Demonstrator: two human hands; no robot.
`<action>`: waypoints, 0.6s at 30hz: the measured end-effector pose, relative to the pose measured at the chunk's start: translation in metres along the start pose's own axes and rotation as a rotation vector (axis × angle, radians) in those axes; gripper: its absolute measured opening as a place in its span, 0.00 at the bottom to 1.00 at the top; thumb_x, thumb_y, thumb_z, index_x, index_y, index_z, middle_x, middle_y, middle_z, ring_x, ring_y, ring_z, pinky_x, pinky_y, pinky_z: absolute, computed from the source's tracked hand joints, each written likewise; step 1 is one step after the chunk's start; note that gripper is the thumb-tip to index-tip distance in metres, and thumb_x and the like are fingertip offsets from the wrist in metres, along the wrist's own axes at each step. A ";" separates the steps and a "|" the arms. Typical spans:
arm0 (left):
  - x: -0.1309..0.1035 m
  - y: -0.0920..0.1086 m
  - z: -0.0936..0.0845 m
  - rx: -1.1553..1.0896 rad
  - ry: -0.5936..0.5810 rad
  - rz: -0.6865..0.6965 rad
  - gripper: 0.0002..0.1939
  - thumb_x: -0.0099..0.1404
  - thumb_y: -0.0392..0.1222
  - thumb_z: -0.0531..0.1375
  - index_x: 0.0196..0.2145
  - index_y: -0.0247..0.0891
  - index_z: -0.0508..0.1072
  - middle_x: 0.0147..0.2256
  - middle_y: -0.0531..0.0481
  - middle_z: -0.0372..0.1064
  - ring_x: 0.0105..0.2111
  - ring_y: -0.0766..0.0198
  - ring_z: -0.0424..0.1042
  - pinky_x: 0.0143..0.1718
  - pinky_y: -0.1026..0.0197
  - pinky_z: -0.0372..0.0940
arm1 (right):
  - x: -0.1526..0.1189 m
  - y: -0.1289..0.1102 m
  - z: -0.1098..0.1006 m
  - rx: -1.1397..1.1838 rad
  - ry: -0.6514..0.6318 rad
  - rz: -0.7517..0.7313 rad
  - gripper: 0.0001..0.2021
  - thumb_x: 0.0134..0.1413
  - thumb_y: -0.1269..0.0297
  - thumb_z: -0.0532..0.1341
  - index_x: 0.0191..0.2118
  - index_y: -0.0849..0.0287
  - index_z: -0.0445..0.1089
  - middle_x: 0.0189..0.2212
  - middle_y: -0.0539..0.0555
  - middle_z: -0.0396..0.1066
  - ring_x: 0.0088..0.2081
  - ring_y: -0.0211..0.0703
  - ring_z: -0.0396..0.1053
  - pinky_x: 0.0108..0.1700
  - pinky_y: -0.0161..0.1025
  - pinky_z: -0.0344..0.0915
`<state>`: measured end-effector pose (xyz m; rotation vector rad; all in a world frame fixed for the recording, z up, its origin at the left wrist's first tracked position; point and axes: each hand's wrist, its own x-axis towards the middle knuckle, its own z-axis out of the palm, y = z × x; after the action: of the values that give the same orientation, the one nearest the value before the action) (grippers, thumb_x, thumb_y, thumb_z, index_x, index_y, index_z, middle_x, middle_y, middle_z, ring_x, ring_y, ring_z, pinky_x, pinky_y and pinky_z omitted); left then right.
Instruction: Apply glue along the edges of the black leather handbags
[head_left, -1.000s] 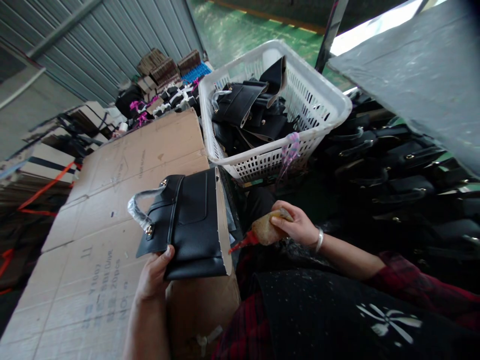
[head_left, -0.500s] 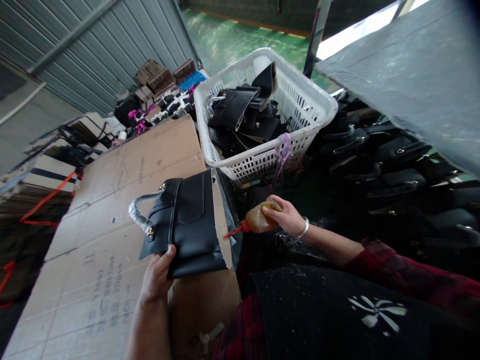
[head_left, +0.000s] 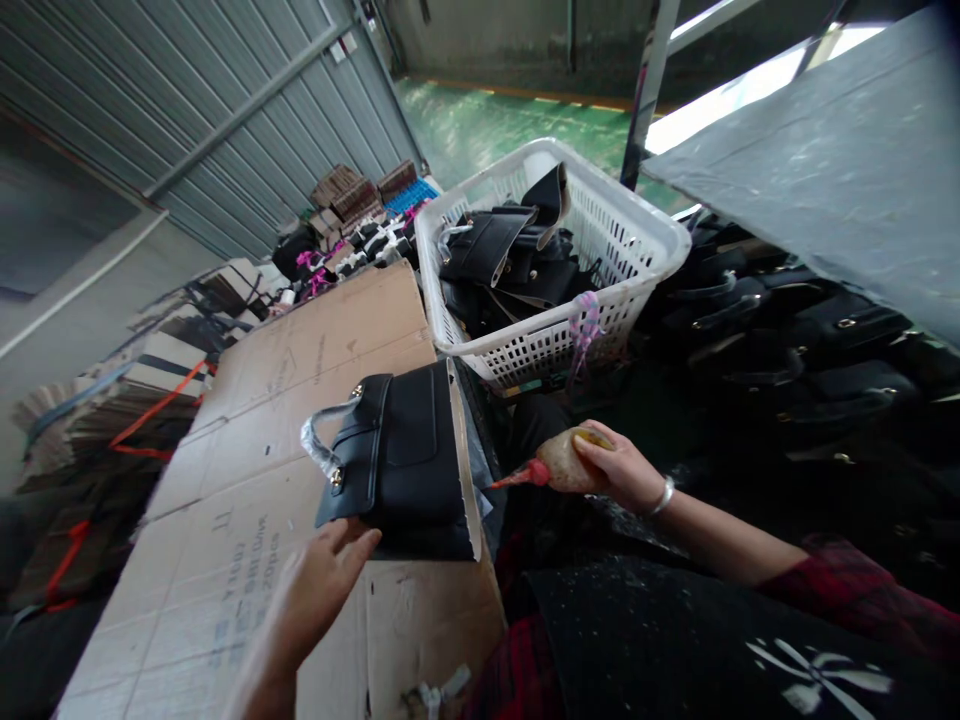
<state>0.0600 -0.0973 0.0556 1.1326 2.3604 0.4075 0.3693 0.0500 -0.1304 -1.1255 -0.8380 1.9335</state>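
Observation:
A black handbag piece lies on the cardboard, its plastic-wrapped handle pointing left and its pale raw edge on the right. My left hand is at the bag's lower left corner, fingers loosely spread and no longer gripping it. My right hand is closed around a squeeze bottle of yellowish-brown stuff. The bottle's red nozzle points left, a little to the right of the bag's pale edge and apart from it.
A white plastic basket holding black bag pieces stands beyond the bag. Many black bags are piled at the right, below a grey sheet. Stacked boards with orange straps are at the left.
My left hand has let go of the bag's corner. My right hand has drawn the bottle's nozzle away from the pale edge. The whole view has shifted, so things appear lower and farther right.

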 end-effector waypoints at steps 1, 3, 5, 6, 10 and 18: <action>-0.004 0.002 -0.011 0.082 0.005 -0.007 0.21 0.47 0.62 0.64 0.25 0.40 0.79 0.29 0.44 0.75 0.36 0.48 0.71 0.40 0.55 0.62 | 0.000 0.001 -0.001 0.011 0.000 0.005 0.21 0.38 0.47 0.68 0.31 0.57 0.64 0.24 0.48 0.65 0.25 0.40 0.64 0.28 0.38 0.64; -0.007 0.011 -0.030 0.106 0.095 -0.004 0.22 0.49 0.63 0.62 0.27 0.43 0.80 0.30 0.44 0.76 0.37 0.47 0.72 0.42 0.54 0.61 | -0.001 0.003 -0.001 0.016 -0.010 0.016 0.20 0.39 0.47 0.67 0.31 0.56 0.65 0.25 0.50 0.67 0.26 0.43 0.67 0.29 0.40 0.66; 0.001 0.026 -0.042 0.024 0.252 0.033 0.22 0.49 0.63 0.62 0.30 0.43 0.80 0.33 0.44 0.76 0.40 0.48 0.72 0.44 0.55 0.61 | -0.002 0.005 -0.001 0.015 -0.022 0.023 0.20 0.39 0.47 0.67 0.31 0.56 0.66 0.27 0.52 0.69 0.28 0.45 0.68 0.29 0.41 0.67; 0.009 0.034 -0.045 -0.050 0.310 0.067 0.22 0.49 0.61 0.63 0.34 0.42 0.80 0.38 0.44 0.76 0.45 0.48 0.71 0.48 0.56 0.60 | -0.003 0.005 -0.001 0.017 -0.023 0.023 0.20 0.38 0.47 0.68 0.31 0.56 0.66 0.28 0.53 0.70 0.28 0.46 0.69 0.30 0.42 0.67; 0.062 0.046 -0.046 -0.513 0.277 -0.106 0.32 0.45 0.50 0.71 0.48 0.39 0.73 0.55 0.40 0.65 0.55 0.54 0.63 0.52 0.60 0.58 | -0.004 0.003 -0.002 0.012 -0.031 -0.019 0.19 0.39 0.47 0.67 0.32 0.55 0.68 0.29 0.54 0.72 0.30 0.50 0.71 0.31 0.44 0.68; 0.116 0.042 -0.038 -0.879 0.036 -0.215 0.06 0.51 0.28 0.63 0.30 0.29 0.72 0.21 0.47 0.68 0.18 0.68 0.67 0.19 0.67 0.63 | -0.007 -0.004 -0.001 0.122 -0.004 -0.015 0.21 0.39 0.46 0.67 0.32 0.57 0.66 0.29 0.53 0.71 0.31 0.47 0.70 0.33 0.44 0.68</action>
<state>0.0044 0.0183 0.0720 0.4485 1.9293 1.2240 0.3734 0.0459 -0.1246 -1.0400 -0.7183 1.9473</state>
